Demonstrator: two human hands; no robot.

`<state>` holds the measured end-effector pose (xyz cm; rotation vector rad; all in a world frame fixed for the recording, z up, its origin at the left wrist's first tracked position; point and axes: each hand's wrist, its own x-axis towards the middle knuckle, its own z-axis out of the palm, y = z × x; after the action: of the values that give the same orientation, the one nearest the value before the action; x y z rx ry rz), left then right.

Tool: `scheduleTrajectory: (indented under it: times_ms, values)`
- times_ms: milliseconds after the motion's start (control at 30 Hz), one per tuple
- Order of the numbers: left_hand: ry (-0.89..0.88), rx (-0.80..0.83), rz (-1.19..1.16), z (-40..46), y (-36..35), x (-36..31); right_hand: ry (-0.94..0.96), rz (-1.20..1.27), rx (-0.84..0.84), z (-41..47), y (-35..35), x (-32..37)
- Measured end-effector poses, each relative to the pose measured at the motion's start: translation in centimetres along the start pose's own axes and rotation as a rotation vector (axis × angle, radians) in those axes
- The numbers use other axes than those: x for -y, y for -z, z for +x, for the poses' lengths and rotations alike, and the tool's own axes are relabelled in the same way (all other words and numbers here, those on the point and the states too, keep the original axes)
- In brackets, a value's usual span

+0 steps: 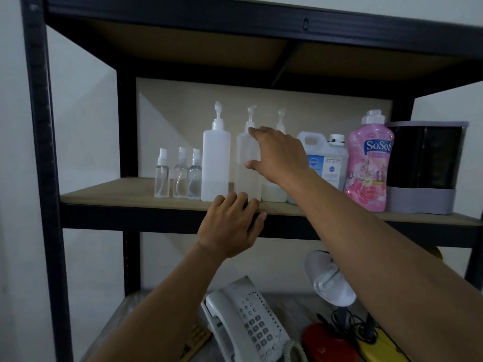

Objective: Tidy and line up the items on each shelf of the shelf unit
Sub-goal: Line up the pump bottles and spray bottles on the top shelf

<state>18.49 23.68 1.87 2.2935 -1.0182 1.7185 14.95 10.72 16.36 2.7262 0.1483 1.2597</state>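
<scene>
pump bottle — behind right hand, upright

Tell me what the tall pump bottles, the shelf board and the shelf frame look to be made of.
Tall pump bottles: probably plastic, milky and translucent, matte; a liquid level shows faintly through near the base.
Shelf board: looks like particleboard or similar pressed wood, pale tan, dull and unvarnished; the grain is too blurred to be sure.
Shelf frame: likely painted metal, black with a slight sheen and a slot in the top beam.
</scene>
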Motion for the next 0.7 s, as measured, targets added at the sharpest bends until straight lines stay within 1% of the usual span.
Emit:
scheduleTrajectory:
  times_ms: [100,200,300,467,533,700]
  values:
    - [0.011,0.033,-0.002,-0.4,0.4,0.2,0.013,0.026,-0.057,-1.1,0.5,0.6]
    - [0.05,0.051,-0.003,-1.0,1.2,1.0,0.005,0.044,-0.081,-2.4,0.7,1.4]
    - [0.081,0.058,-0.02,-1.8,2.0,2.0,-0.013,0.089,-0.054,-3.9,0.3,2.5]
    - [0.156,0.035,-0.047,-3.5,3.9,4.0,-0.011,0.168,0.069,-6.5,-1.4,5.2]
    - [0.173,0.033,-0.049,-4.1,4.5,4.8,-0.005,0.187,0.094,-7.4,-2.4,6.2]
    - [0.193,0.043,-0.126,-4.3,5.4,6.4,-0.009,0.264,0.014,-8.6,-4.6,7.5]
